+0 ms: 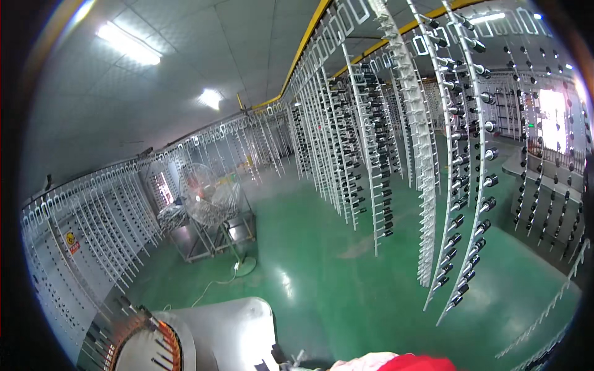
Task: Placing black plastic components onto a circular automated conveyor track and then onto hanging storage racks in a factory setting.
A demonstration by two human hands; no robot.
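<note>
Neither of my hands shows in the head view. At the lower edge a bit of red and pale pink cloth point(396, 362) comes into the picture; I cannot tell whether it is a sleeve. Left of it, small dark and metal parts point(289, 358) are cut off by the edge. A shiny metal tabletop point(238, 324) lies at the lower left. Beside it stands a round fixture point(148, 351) with an orange-lit ring and several dark pins sticking out. Long pale hanging racks point(479, 154) with black cylindrical parts on pegs hang to the right.
A yellow overhead rail point(303, 46) carries many racks across the room. A large standing fan point(204, 195) is beside metal frame carts point(192, 238), its cable trailing over the green floor point(309, 260). More racks point(102, 216) line the left wall. A bright opening point(552, 120) lies far right.
</note>
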